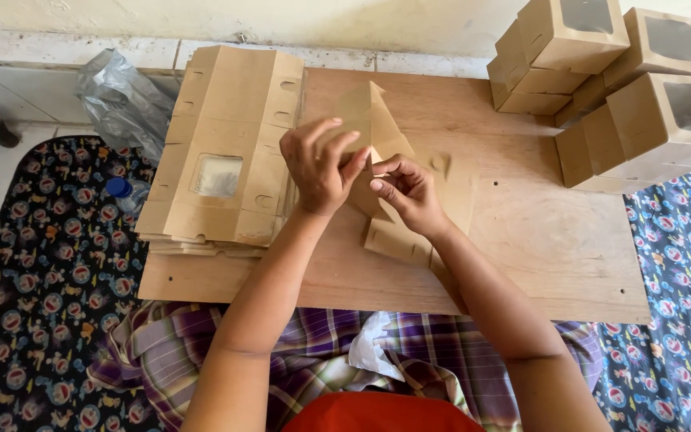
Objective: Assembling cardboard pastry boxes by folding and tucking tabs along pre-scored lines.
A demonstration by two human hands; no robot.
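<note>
Brown card is up between your two hands right now: your left hand [321, 168] grips the half-folded box blank [373, 120] from the left side, fingers curled over its raised panel, while your right hand [409, 192] pinches a flap at its lower edge, thumb and forefinger closed tight on it. That blank sits just above the middle of the wooden counter [521, 240], its peak rising past your fingertips. Left of your left hand lies the stack of flat blanks [225, 160], and finished window boxes [625, 96] are piled at the far right corner.
</note>
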